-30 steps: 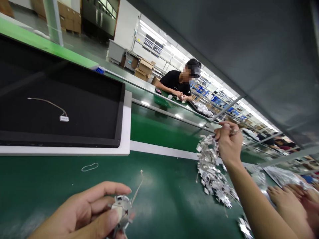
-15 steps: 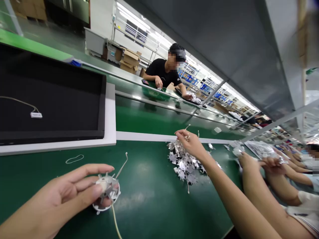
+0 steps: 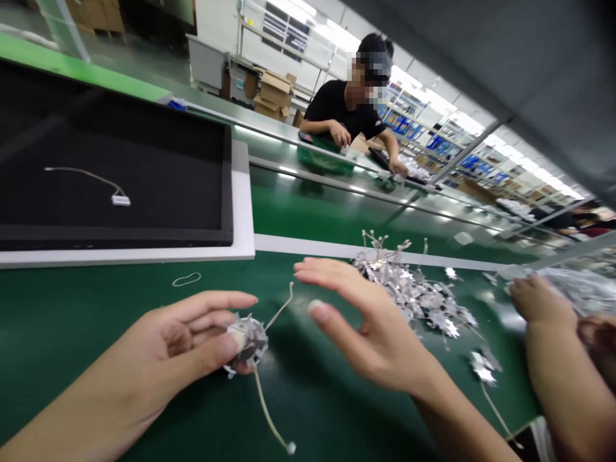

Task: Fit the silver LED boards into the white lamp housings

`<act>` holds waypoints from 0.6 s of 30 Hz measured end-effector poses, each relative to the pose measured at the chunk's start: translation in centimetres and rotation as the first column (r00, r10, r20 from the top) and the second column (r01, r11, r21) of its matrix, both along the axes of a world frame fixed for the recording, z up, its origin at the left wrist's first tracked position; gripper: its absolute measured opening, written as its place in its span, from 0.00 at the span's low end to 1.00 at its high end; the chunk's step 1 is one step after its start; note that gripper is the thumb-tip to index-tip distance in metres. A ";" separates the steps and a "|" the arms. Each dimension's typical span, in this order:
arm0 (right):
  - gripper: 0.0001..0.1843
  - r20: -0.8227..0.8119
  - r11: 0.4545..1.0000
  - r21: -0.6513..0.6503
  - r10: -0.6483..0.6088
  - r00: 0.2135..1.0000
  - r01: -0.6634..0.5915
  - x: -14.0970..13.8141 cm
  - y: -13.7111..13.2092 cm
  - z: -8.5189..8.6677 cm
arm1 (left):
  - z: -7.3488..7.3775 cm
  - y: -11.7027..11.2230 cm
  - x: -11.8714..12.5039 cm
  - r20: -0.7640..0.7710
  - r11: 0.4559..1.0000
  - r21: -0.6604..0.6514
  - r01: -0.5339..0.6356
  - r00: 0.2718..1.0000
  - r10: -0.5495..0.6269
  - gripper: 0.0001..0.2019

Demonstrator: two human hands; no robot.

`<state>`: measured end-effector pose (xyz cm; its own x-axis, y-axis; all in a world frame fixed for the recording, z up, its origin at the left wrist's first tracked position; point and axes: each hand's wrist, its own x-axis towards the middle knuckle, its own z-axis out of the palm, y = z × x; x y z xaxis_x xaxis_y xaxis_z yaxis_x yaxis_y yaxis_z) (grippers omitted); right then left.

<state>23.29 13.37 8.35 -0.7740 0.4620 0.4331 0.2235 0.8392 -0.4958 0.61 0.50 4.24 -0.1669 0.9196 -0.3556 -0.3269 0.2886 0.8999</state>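
Pinching metal part (image 3: 250,343): left hand (image 3: 176,350) | right hand (image 3: 373,327): spread | white block (image 3: 120,201) label: unreadable

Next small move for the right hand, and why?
Probably bring the right hand to the upper wire: the hand looks open and empty, close beside the wire's tip, while the left hand holds the metal part that the wire sticks out from.

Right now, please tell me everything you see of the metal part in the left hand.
The metal part looks silvery and round, with tabs around its edge and a white rim below. One pale wire sticks up; another trails down to a white plug. Seemingly tilted, it is pinched over the green table by the left hand, which partly hides it.
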 end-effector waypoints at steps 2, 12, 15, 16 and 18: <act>0.16 0.057 0.981 -0.157 0.121 0.991 -0.111 -1.2 -1.2 -1.0 | 0.2 -0.2 -0.3 -0.015 1.000 -0.019 0.009 1.000 -0.009 0.26; 0.10 -0.060 0.915 -0.394 0.073 0.996 -0.091 -2.8 -2.8 -2.7 | -0.4 0.2 -1.2 0.127 0.982 0.112 0.150 0.978 -0.164 0.13; 0.10 -0.035 0.909 -0.410 0.064 0.997 -0.073 -2.7 -3.1 -2.8 | -0.5 0.1 -1.1 0.187 0.968 0.152 0.198 0.956 -0.225 0.11; 0.10 -0.030 0.908 -0.413 0.063 0.998 -0.070 -2.7 -3.2 -2.8 | -0.5 0.0 -1.0 0.206 0.971 0.137 0.194 0.954 -0.219 0.11; 0.11 -0.019 0.909 -0.412 0.056 0.998 -0.059 -2.6 -3.4 -2.8 | -0.1 -0.2 -0.8 0.233 0.982 0.083 0.169 0.955 -0.184 0.12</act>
